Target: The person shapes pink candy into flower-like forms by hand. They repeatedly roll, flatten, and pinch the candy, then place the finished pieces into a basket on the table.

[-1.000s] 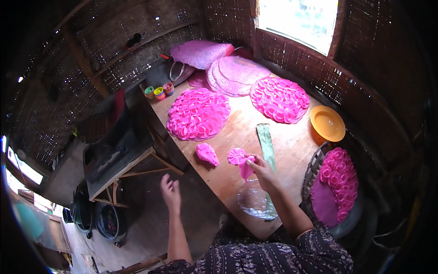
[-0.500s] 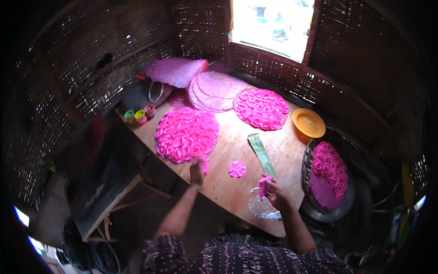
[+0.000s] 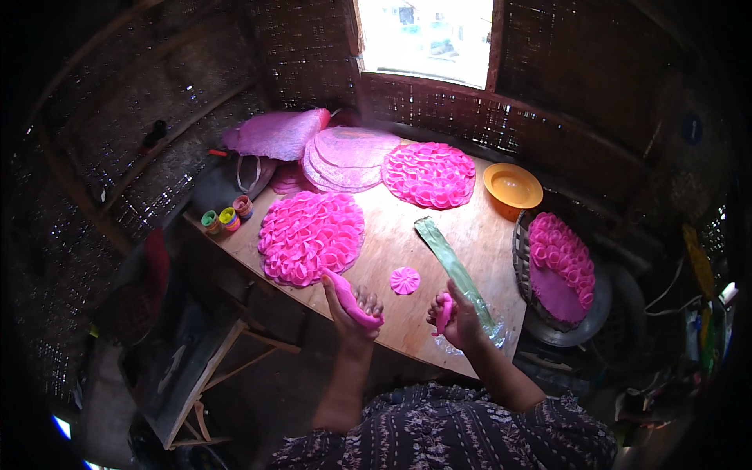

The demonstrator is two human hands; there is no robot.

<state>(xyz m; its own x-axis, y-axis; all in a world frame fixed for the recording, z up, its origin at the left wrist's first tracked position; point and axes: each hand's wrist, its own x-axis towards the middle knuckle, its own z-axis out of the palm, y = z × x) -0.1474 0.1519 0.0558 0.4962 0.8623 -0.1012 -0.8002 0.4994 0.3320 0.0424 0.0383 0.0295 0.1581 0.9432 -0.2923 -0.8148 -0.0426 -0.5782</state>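
My left hand (image 3: 352, 312), palm turned up at the near table edge, holds a long soft strip of pink dough (image 3: 349, 301) along its palm. In my right hand (image 3: 464, 319) a smaller pink dough piece (image 3: 443, 313) is pinched between thumb and fingers. Between and beyond both hands lies a small pink pleated disc (image 3: 405, 280). A long green leaf strip (image 3: 453, 262) reaches from the table's middle towards my right hand. Crumpled clear plastic (image 3: 495, 335) lies under the strip's near end, partly hidden by that hand.
Two petal-covered pink rounds (image 3: 312, 237) (image 3: 428, 175) lie on the wooden table (image 3: 376, 329). Flat pink sheets (image 3: 352, 157) are stacked behind. Three small coloured pots (image 3: 228, 218) stand at left. An orange bowl (image 3: 513, 186) and a basket (image 3: 520, 258) with a partly petalled pink round (image 3: 560, 266) are right.
My left hand has moved right and nearer me, turning palm up, with the pink strip now stretched along it. My right hand has shifted slightly up and left. The view has swung a little.
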